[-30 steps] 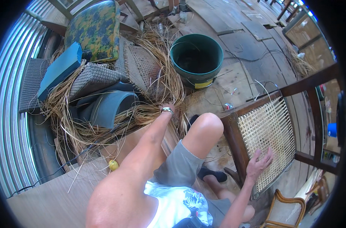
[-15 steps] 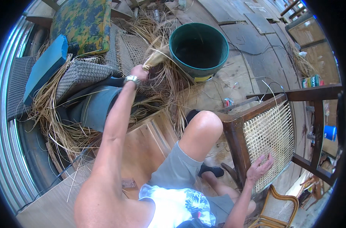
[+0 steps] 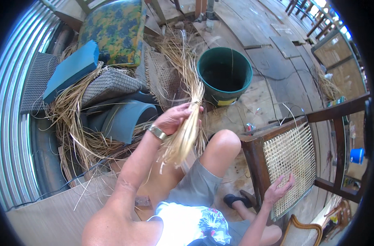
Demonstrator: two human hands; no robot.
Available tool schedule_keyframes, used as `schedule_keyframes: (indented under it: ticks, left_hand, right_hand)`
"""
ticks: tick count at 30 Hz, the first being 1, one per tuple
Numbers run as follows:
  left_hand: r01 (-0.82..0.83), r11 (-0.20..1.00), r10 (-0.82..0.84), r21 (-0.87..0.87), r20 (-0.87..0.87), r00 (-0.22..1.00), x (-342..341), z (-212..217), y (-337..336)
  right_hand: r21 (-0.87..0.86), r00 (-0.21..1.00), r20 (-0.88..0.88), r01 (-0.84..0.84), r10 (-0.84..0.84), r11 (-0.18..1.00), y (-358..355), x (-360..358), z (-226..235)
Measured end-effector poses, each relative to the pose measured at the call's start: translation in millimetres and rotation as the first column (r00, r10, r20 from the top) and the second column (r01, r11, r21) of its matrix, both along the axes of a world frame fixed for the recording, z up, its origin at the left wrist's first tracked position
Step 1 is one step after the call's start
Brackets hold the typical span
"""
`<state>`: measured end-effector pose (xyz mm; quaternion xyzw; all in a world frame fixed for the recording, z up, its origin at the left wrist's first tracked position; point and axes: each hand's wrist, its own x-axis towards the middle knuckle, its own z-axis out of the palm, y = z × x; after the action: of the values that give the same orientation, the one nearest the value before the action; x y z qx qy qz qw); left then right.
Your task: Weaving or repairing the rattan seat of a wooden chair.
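Note:
My left hand (image 3: 176, 117) is closed round a bundle of pale cane strips (image 3: 182, 139), tied near its top, whose loose ends fan down toward my knee. Long strands stretch up beyond the hand beside the green bucket (image 3: 211, 95); whether they belong to the bundle I cannot tell. On the right, a dark wooden chair (image 3: 252, 164) leans on its side with its woven cane seat (image 3: 289, 147) facing me. My right hand (image 3: 278, 189) rests against the lower part of that seat, fingers apart and nothing in them.
Cane heaps (image 3: 78, 123), a blue foam block (image 3: 72, 69), a camouflage cushion (image 3: 113, 30) and a grey curved piece (image 3: 127, 119) crowd the left. A smaller rattan chair (image 3: 304, 231) stands at lower right. A blue cup (image 3: 356, 156) is at far right.
My left hand has come back toward me and right, bringing the cane bundle from beside the bucket to above my knee. My right hand stays at the seat. The view has shifted slightly.

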<state>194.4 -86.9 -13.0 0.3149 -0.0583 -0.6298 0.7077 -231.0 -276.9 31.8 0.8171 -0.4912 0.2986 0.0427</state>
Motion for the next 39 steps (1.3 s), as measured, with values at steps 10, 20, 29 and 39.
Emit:
schedule_keyframes:
  ticks: [10,20,29,39]
  left_hand:
    - [-0.157,0.957,0.138,0.243,0.093,0.986,1,-41,-12]
    - [-0.167,0.971,0.172,0.169,-0.015,0.985,-13,-59,-7]
    - [-0.158,0.966,0.211,0.204,-0.277,0.937,1,-57,11]
    - [-0.073,0.993,0.102,0.098,-0.334,0.937,11,-66,29]
  right_hand:
    - [0.517,0.612,0.765,-0.769,0.2,0.376,125,136,61]
    - [0.637,0.688,0.717,-0.712,0.112,0.295,147,188,40]
    - [0.63,0.623,0.755,-0.775,-0.205,-0.036,151,203,13]
    - [0.657,0.698,0.712,-0.703,-0.085,-0.272,161,208,3]
